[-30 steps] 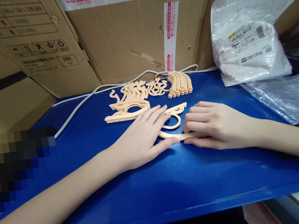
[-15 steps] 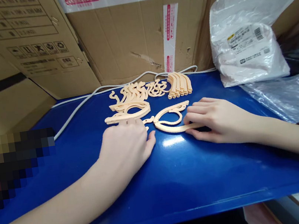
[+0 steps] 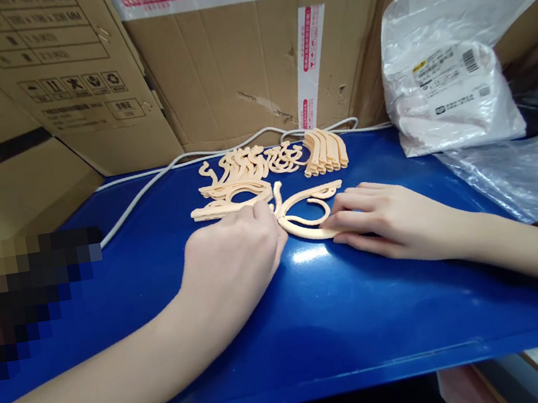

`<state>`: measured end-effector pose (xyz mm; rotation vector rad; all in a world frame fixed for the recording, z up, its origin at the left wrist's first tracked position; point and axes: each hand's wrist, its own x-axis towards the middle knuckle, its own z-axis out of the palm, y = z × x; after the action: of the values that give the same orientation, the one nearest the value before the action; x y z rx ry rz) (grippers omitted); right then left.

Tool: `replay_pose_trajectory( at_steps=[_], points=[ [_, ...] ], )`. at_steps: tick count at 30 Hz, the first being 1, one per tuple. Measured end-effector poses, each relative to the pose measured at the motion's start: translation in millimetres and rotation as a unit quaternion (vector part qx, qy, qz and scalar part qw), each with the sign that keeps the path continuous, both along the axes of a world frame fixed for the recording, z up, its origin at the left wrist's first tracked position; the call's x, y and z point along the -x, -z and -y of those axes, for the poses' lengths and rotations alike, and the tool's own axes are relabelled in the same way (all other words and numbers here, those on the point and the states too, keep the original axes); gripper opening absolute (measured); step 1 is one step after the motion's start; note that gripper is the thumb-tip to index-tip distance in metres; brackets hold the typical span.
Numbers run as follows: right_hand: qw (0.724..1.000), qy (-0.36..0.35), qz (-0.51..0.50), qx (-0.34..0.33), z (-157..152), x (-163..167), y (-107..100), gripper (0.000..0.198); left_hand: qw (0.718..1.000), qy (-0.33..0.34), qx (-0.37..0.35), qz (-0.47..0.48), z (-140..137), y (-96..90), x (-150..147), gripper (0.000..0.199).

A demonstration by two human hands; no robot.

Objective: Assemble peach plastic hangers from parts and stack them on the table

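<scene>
A cream plastic folding hanger (image 3: pixel 306 231) lies on the blue table, its two curved arms joined at the left end and a thin curved piece between them. Around its lower arm, my right hand (image 3: pixel 380 220) is closed near the right end. My left hand (image 3: pixel 236 250) is closed at the joint, pinching a cream hanger hook (image 3: pixel 278 195) whose tip points up and away; fingers hide its lower part. Just beyond my left hand lie stacked folded hangers (image 3: pixel 207 212), partly covered by it.
Loose S-shaped hooks (image 3: pixel 243 163), thin curved pieces (image 3: pixel 285 158) and stacked curved arms (image 3: pixel 325 151) line the back. A white cable (image 3: pixel 145 187) runs behind them. Cardboard boxes (image 3: pixel 228 66) wall the back and left. A white plastic bag (image 3: pixel 451 100) and clear plastic (image 3: pixel 532 169) are right.
My left hand has moved right to the hanger's joint, and the hook in it now stands up at the joint. My right hand has stayed on the lower arm, fingers shifted slightly left.
</scene>
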<state>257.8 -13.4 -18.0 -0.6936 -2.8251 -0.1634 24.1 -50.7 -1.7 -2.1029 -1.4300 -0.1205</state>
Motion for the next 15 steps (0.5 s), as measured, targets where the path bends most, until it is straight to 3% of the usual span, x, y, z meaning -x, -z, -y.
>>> replay_pose_trajectory(
  at_steps=[2, 5, 11, 15],
  points=[
    [1.0, 0.002, -0.003, 0.005, 0.6, 0.8, 0.5, 0.026, 0.997, 0.045, 0.003, 0.06, -1.6, -1.0, 0.7, 0.035],
    [1.0, 0.004, 0.0, 0.011, 1.4, 1.7, 1.2, 0.027, 0.982, 0.097, 0.07, 0.149, -6.7, -0.6, 1.4, 0.032],
    [1.0, 0.001, -0.01, 0.026, 1.4, 2.1, 1.6, 0.027, 0.945, 0.102, 0.184, 0.249, -15.5, 3.0, 2.1, 0.027],
    [0.997, 0.001, -0.064, 0.029, 3.6, 2.0, -0.6, 0.027, 0.905, 0.132, 0.234, 0.329, -18.9, 4.5, 3.8, 0.028]
  ],
)
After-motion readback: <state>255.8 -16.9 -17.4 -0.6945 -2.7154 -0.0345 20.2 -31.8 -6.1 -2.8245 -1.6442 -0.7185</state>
